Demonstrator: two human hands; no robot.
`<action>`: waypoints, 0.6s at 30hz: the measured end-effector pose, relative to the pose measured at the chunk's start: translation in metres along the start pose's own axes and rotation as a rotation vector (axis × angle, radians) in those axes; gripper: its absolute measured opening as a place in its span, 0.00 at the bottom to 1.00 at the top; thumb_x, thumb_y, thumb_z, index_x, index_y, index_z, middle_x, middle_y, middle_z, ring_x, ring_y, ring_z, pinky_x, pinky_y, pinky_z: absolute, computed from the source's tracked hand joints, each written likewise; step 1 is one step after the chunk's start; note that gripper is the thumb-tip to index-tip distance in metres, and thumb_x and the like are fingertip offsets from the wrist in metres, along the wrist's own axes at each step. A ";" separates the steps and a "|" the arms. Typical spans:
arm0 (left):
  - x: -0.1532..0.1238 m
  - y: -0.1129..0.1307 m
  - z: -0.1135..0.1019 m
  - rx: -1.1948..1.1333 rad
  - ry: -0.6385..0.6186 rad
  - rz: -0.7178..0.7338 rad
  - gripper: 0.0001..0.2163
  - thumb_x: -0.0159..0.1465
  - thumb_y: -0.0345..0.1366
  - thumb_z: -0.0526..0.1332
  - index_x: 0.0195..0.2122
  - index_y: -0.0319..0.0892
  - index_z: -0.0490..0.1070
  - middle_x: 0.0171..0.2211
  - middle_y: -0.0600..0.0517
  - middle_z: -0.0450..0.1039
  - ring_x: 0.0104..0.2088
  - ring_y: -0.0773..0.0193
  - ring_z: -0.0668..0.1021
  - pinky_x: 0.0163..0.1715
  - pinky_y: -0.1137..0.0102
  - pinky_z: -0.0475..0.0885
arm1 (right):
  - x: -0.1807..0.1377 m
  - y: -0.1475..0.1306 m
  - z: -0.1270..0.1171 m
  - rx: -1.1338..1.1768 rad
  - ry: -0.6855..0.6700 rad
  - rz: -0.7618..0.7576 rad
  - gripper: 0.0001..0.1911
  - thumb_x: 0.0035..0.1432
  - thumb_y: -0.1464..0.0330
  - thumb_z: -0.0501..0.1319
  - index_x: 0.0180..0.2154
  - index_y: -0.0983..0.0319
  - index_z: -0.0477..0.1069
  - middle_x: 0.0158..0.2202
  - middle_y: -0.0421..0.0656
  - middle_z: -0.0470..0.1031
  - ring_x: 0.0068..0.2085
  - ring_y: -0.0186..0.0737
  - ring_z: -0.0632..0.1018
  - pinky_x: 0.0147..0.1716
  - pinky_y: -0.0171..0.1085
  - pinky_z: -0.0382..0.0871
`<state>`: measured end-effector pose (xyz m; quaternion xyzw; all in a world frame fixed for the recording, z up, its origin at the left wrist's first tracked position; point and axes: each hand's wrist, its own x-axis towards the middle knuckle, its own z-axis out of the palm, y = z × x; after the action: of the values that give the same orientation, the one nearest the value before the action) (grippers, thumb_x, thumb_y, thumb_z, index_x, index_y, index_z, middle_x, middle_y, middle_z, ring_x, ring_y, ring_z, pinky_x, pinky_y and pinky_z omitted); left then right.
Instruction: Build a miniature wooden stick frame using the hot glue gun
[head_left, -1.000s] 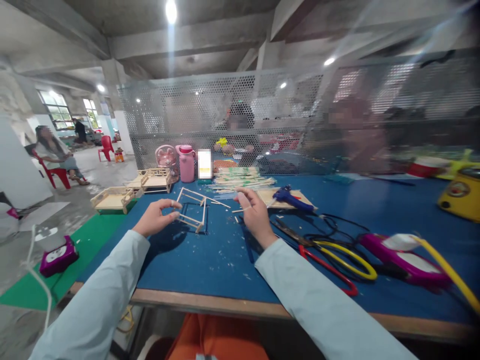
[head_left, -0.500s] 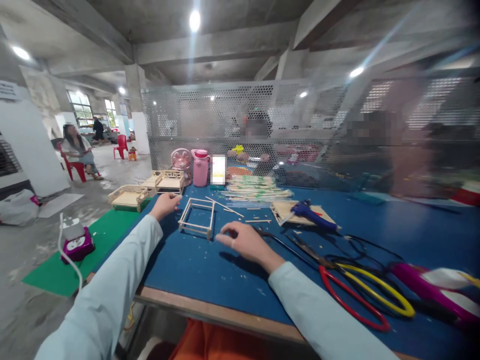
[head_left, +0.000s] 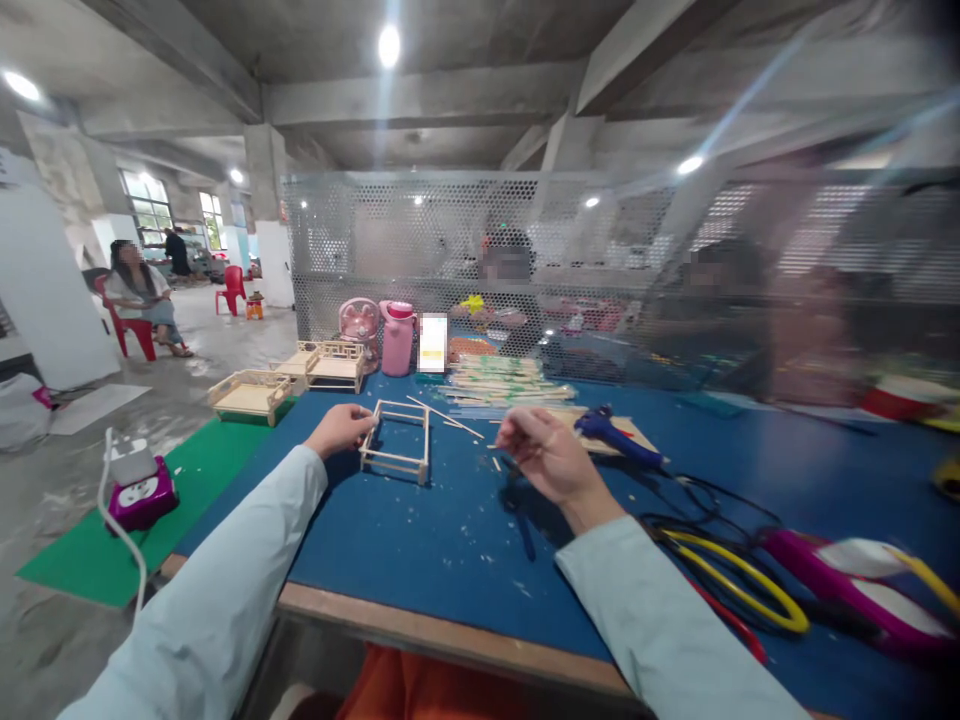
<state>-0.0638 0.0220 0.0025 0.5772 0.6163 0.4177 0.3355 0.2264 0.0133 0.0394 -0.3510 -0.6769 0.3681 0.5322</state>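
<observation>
My left hand [head_left: 341,430] has its fingers closed on the far left corner of a small frame [head_left: 394,462] of thin wooden sticks, standing on the blue table. My right hand [head_left: 551,455] is raised to the right of it, fingers curled together; whatever they may hold is hidden. Below that hand lies a dark tool with a blue handle [head_left: 527,535], its kind unclear. A blue glue gun [head_left: 619,435] rests on a flat wooden piece [head_left: 637,428] beyond my right hand. Loose sticks [head_left: 457,420] lie behind the frame.
Bundled sticks [head_left: 506,380] lie at the back, near a pink jug [head_left: 397,340]. Finished-looking miniature wooden beds [head_left: 251,393] stand at left. Scissors with yellow and red handles [head_left: 750,580] and a purple power strip [head_left: 847,590] lie at right. A perforated screen [head_left: 420,240] stands behind; people are beyond it.
My left hand has moved onto the frame's corner and closed. My right hand has left the frame's near right corner, moved right and up, and curled its fingers. The view has shifted slightly.
</observation>
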 end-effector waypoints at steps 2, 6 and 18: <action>0.000 0.000 0.001 0.002 -0.001 0.002 0.10 0.53 0.37 0.63 0.32 0.35 0.74 0.21 0.53 0.69 0.16 0.72 0.67 0.14 0.76 0.62 | 0.008 0.001 -0.013 0.011 0.112 -0.020 0.23 0.51 0.44 0.52 0.25 0.58 0.64 0.20 0.36 0.68 0.22 0.32 0.71 0.24 0.35 0.69; 0.000 -0.001 0.002 0.001 0.009 0.007 0.10 0.53 0.37 0.62 0.30 0.35 0.73 0.19 0.53 0.68 0.15 0.72 0.67 0.14 0.77 0.61 | 0.027 0.017 -0.018 -0.120 0.174 -0.016 0.28 0.53 0.42 0.45 0.25 0.58 0.64 0.19 0.36 0.66 0.21 0.32 0.69 0.21 0.34 0.66; 0.006 -0.011 0.007 -0.032 0.013 -0.036 0.19 0.54 0.41 0.64 0.41 0.33 0.71 0.20 0.53 0.69 0.15 0.71 0.68 0.14 0.76 0.62 | 0.042 0.059 0.058 -0.814 -0.364 0.100 0.15 0.61 0.63 0.57 0.47 0.62 0.67 0.47 0.45 0.70 0.43 0.39 0.74 0.42 0.44 0.71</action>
<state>-0.0626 0.0287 -0.0103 0.5580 0.6220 0.4250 0.3481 0.1667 0.0711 -0.0024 -0.4934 -0.8315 0.1530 0.2044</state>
